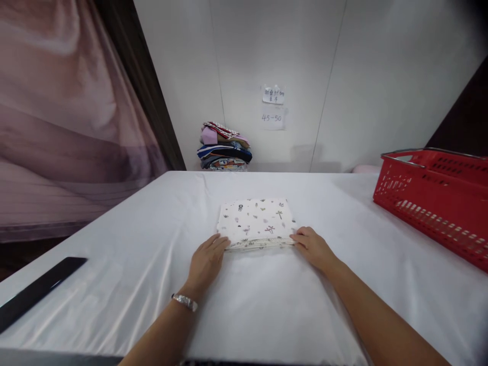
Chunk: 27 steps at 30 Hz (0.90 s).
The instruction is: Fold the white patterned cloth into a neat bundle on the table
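Observation:
A white cloth (257,218) printed with small plants and animals lies folded into a flat rectangle on the white-covered table (263,305). Its near edge shows several stacked layers. My left hand (208,259) grips the near left corner, fingers on top and the thumb hidden. At the near right corner, my right hand (312,246) pinches the layers between thumb and fingers. A silver bracelet (185,302) circles my left wrist.
A red plastic basket (430,198) with metal handles stands at the right. Several folded fabrics (224,150) are stacked beyond the far edge, by the wall. A black flat object (41,290) lies at the left edge. Pink curtains (68,117) hang on the left.

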Each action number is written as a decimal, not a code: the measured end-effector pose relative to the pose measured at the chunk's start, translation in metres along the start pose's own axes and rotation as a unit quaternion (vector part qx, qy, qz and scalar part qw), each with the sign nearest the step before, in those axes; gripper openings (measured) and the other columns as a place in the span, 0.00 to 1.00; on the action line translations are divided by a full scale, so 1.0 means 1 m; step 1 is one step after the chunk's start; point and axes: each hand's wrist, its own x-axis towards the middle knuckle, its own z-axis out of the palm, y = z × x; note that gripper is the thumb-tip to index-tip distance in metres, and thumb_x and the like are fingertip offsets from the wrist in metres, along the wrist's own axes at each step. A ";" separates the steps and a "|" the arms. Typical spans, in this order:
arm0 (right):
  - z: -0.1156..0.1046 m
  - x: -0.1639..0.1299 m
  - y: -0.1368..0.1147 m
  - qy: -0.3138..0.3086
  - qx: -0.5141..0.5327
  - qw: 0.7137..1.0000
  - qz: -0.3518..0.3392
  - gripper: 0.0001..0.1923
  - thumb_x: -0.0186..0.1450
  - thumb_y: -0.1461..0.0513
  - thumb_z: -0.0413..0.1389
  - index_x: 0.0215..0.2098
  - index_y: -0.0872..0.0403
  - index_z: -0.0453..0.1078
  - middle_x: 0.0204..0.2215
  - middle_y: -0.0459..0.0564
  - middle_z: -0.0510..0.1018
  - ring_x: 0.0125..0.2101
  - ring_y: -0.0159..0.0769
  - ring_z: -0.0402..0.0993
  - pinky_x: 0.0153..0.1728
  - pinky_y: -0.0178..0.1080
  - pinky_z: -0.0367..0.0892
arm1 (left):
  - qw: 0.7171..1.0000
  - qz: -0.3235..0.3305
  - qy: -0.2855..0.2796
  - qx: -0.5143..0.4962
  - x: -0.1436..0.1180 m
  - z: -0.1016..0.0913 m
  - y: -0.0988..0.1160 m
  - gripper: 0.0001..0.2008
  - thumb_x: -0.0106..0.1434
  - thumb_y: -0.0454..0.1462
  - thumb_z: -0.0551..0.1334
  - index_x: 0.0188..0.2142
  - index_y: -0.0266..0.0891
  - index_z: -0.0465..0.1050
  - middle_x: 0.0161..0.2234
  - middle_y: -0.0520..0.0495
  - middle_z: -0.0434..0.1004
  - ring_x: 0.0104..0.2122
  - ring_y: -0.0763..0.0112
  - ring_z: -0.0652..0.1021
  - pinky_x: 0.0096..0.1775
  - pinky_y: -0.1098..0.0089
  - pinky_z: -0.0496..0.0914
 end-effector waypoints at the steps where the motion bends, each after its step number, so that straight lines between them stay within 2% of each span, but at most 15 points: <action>1: 0.000 0.000 0.000 -0.001 0.002 1.000 0.000 0.16 0.64 0.65 0.47 0.43 0.47 0.73 0.41 0.50 0.72 0.42 0.38 0.67 0.40 0.41 0.68 | 1.000 -0.001 -0.003 -0.001 -0.001 0.001 0.000 0.17 0.62 0.30 0.51 0.45 0.42 0.74 0.45 0.51 0.78 0.50 0.60 0.74 0.47 0.60 0.72; 4: 0.000 0.001 -0.001 -0.005 0.004 1.000 0.001 0.16 0.64 0.65 0.47 0.43 0.47 0.73 0.41 0.50 0.72 0.42 0.39 0.67 0.39 0.42 0.69 | 1.000 -0.006 -0.016 -0.009 -0.005 -0.002 0.000 0.18 0.62 0.30 0.50 0.47 0.42 0.73 0.46 0.50 0.77 0.51 0.62 0.73 0.48 0.61 0.71; 7: 0.000 0.002 -0.003 -0.005 0.003 1.000 0.004 0.16 0.63 0.65 0.46 0.41 0.47 0.73 0.40 0.50 0.72 0.41 0.39 0.67 0.38 0.42 0.68 | 0.999 -0.018 -0.030 -0.014 -0.003 -0.010 0.007 0.17 0.62 0.32 0.52 0.48 0.42 0.72 0.47 0.48 0.76 0.52 0.60 0.72 0.52 0.55 0.67; 10: 0.001 0.004 -0.005 -0.005 -0.004 1.000 0.015 0.16 0.63 0.66 0.46 0.39 0.48 0.74 0.40 0.50 0.72 0.41 0.38 0.67 0.38 0.41 0.68 | 0.999 -0.034 -0.023 -0.014 0.012 -0.018 0.024 0.18 0.63 0.39 0.54 0.51 0.40 0.68 0.51 0.44 0.73 0.55 0.57 0.69 0.55 0.50 0.62; 12: 0.002 0.005 -0.006 -0.008 -0.008 1.000 0.019 0.16 0.63 0.67 0.46 0.39 0.48 0.74 0.41 0.50 0.72 0.41 0.39 0.67 0.39 0.41 0.67 | 0.999 -0.015 -0.029 -0.021 0.027 -0.019 0.038 0.20 0.65 0.43 0.53 0.54 0.38 0.65 0.55 0.43 0.68 0.58 0.58 0.64 0.58 0.50 0.58; 15: 0.002 0.005 -0.006 -0.010 -0.005 1.000 0.023 0.16 0.62 0.66 0.47 0.40 0.48 0.74 0.41 0.50 0.72 0.42 0.39 0.67 0.39 0.41 0.67 | 0.997 0.038 -0.059 -0.025 0.046 -0.008 0.055 0.21 0.67 0.43 0.50 0.57 0.39 0.62 0.60 0.44 0.60 0.61 0.59 0.58 0.60 0.52 0.54; 18: 0.000 0.002 -0.006 -0.014 0.018 0.999 0.037 0.16 0.63 0.65 0.47 0.42 0.46 0.74 0.41 0.50 0.72 0.43 0.39 0.67 0.40 0.42 0.67 | 0.990 0.081 -0.114 -0.025 0.052 0.010 0.060 0.21 0.67 0.41 0.49 0.58 0.40 0.60 0.61 0.46 0.60 0.61 0.61 0.59 0.60 0.53 0.54; 20: -0.006 0.000 -0.007 -0.018 0.040 0.998 0.052 0.16 0.63 0.63 0.47 0.43 0.47 0.73 0.42 0.49 0.73 0.43 0.39 0.68 0.42 0.42 0.67 | 0.985 0.088 -0.143 -0.030 0.050 0.020 0.058 0.21 0.67 0.39 0.49 0.59 0.42 0.59 0.60 0.48 0.61 0.60 0.63 0.61 0.59 0.55 0.56; 23: -0.018 0.003 -0.016 0.003 0.054 0.996 0.067 0.14 0.63 0.60 0.48 0.44 0.48 0.73 0.45 0.50 0.73 0.45 0.40 0.68 0.46 0.44 0.67 | 0.985 0.077 -0.146 -0.039 0.045 0.026 0.055 0.20 0.68 0.38 0.48 0.59 0.44 0.59 0.60 0.50 0.62 0.60 0.64 0.61 0.59 0.56 0.56; 25: -0.025 0.010 -0.029 0.030 0.053 0.997 0.042 0.16 0.65 0.58 0.47 0.48 0.49 0.71 0.49 0.51 0.71 0.49 0.41 0.67 0.48 0.44 0.66 | 0.986 0.073 -0.139 -0.047 0.043 0.025 0.055 0.20 0.68 0.38 0.49 0.58 0.45 0.60 0.59 0.49 0.62 0.60 0.63 0.62 0.59 0.55 0.56; 27: -0.026 0.022 -0.046 0.048 0.040 0.998 -0.013 0.19 0.67 0.57 0.44 0.54 0.49 0.66 0.54 0.51 0.68 0.53 0.40 0.64 0.51 0.44 0.64 | 0.987 0.070 -0.135 -0.058 0.043 0.024 0.056 0.19 0.67 0.38 0.49 0.57 0.45 0.61 0.59 0.48 0.63 0.59 0.62 0.62 0.58 0.54 0.57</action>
